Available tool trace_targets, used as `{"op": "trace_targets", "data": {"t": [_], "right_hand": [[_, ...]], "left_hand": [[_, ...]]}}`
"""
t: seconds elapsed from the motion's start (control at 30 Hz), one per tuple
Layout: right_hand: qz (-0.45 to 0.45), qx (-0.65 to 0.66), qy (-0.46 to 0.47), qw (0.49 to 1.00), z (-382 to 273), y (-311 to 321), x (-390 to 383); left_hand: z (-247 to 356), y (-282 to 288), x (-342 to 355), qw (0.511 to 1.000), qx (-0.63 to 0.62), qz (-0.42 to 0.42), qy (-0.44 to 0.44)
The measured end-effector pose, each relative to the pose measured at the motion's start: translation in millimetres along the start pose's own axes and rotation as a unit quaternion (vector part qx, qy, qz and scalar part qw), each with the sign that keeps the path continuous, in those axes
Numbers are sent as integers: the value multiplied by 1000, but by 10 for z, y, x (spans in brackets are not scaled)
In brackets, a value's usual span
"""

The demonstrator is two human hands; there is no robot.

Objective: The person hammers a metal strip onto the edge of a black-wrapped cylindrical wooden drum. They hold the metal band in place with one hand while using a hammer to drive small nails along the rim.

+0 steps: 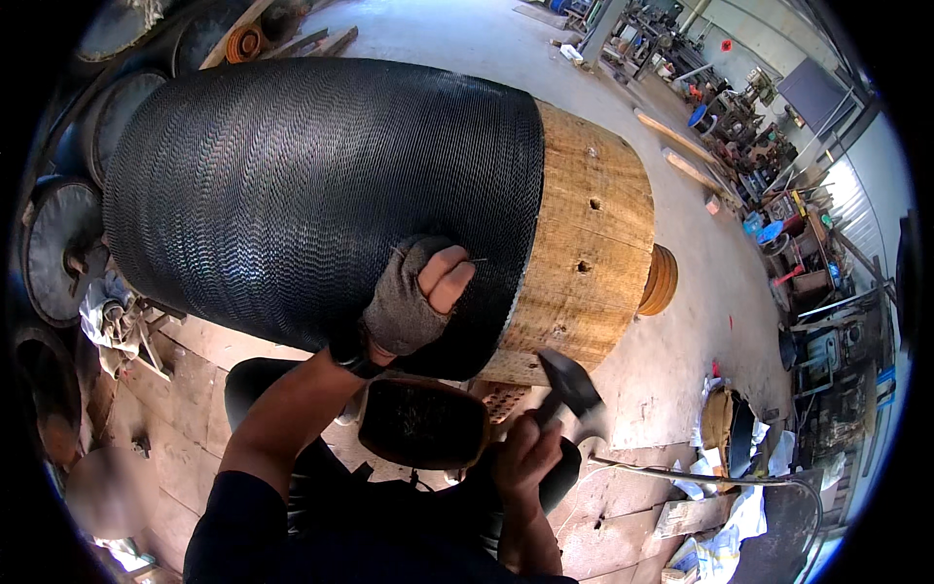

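Note:
A large wooden drum (589, 234) lies on its side in front of me, mostly wrapped in a dense black ridged covering (321, 175). My left hand (413, 292), in a grey fingerless glove, is closed against the covering near its right end. A thin nail-like pin (478, 260) pokes out from its fingers; most of it is hidden. My right hand (528, 456) grips a hammer (569, 384) by the handle, with the head raised below the drum's bare wooden end. Several dark holes mark that wood.
Between my knees stands a dark open container (423, 423) with small bits inside. A bent metal rod (700, 477) runs at lower right, near scattered paper and sacks (725, 540). Round drums (63, 248) line the left; tools and machine parts (759, 127) crowd the right wall.

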State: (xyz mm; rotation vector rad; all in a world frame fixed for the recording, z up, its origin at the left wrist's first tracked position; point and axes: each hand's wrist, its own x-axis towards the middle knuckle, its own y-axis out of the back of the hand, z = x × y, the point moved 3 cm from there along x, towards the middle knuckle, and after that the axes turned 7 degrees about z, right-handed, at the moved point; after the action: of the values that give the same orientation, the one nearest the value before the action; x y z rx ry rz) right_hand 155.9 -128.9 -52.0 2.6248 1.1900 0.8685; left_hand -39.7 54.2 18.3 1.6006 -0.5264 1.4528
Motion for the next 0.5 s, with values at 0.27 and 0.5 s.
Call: {"op": "trace_targets", "data": {"t": [0.27, 0.5], "right_hand": [[-18, -122, 56, 991, -21, -94, 152], [-69, -212, 4, 975, -35, -192, 251]], "left_hand": [[68, 11, 104, 997, 67, -15, -20], [74, -5, 97, 997, 65, -28, -21]]}}
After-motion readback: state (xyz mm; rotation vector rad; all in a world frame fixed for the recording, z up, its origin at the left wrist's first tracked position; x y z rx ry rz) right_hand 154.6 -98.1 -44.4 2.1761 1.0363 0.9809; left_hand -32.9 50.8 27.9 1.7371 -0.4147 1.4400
